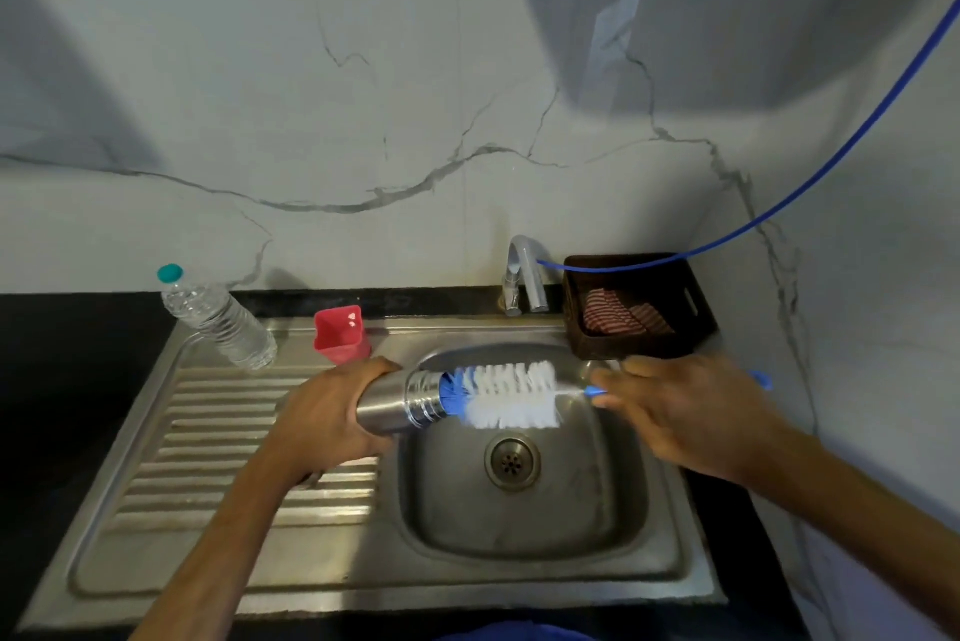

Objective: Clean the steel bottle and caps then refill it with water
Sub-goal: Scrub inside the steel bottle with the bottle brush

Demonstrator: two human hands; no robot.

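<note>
Far left: black tabletop [62,380], with a steel sink unit set into it. A clear plastic water bottle [221,320] with a teal cap is seen standing at the back left corner of the ribbed draining board [208,458]. Just right of it, a red plastic cup [340,333] stands at the back edge of the board.

Left hand [324,419]: fingers are curled round the body of the steel bottle [400,404], which is gripped firmly. The bottle is held on its side over the left edge of the sink basin [519,510], its open mouth turned to the right. No cap is on it.

At the bottle mouth, a bottle brush [511,396] with white and blue bristles is seen; the blue bristle tip is at or just inside the opening, and most of the white bristle head lies outside, above the basin. The drain [512,462] is directly below the brush.

Behind the basin, a chrome tap [524,276] is mounted, with a thin blue hose [779,209] running up to the right.

Right hand [685,414]: the blue brush handle is held in it, fingers wrapped loosely round it; the handle end shows past the hand.

Back right: a dark basket [639,307] holding a striped cloth [626,319] rests on the sink edge.
</note>
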